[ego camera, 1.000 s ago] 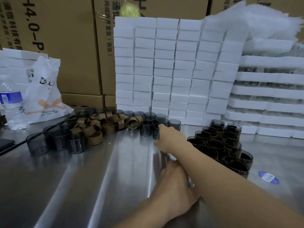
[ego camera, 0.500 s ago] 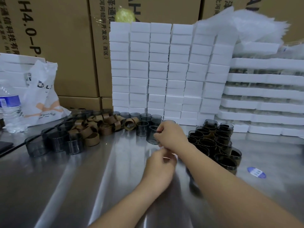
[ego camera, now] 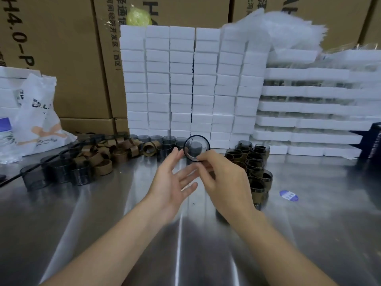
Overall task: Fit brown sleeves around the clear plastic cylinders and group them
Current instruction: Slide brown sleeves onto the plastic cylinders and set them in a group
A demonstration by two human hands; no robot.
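Observation:
My right hand (ego camera: 224,178) pinches a clear plastic cylinder (ego camera: 196,148) at its lower rim and holds it above the table, its round opening facing me. My left hand (ego camera: 172,180) is beside it with fingers spread and straight, fingertips near the cylinder's left edge, holding nothing. A heap of loose brown sleeves (ego camera: 115,151) mixed with bare clear cylinders (ego camera: 59,172) lies at the left. To the right stands a tight group of cylinders wrapped in brown sleeves (ego camera: 252,162).
The steel table (ego camera: 103,234) carries stacked white foam blocks (ego camera: 185,83) at the back, white trays (ego camera: 309,120) at the right, a white plastic bag (ego camera: 39,116) and a water bottle (ego camera: 6,137) at the left. A blue sticker (ego camera: 288,195) lies right. Cardboard boxes (ego camera: 61,48) stand behind.
My right hand has lifted a clear cylinder off the table row and turned its opening toward me. My left hand rose from the table and opened beside it.

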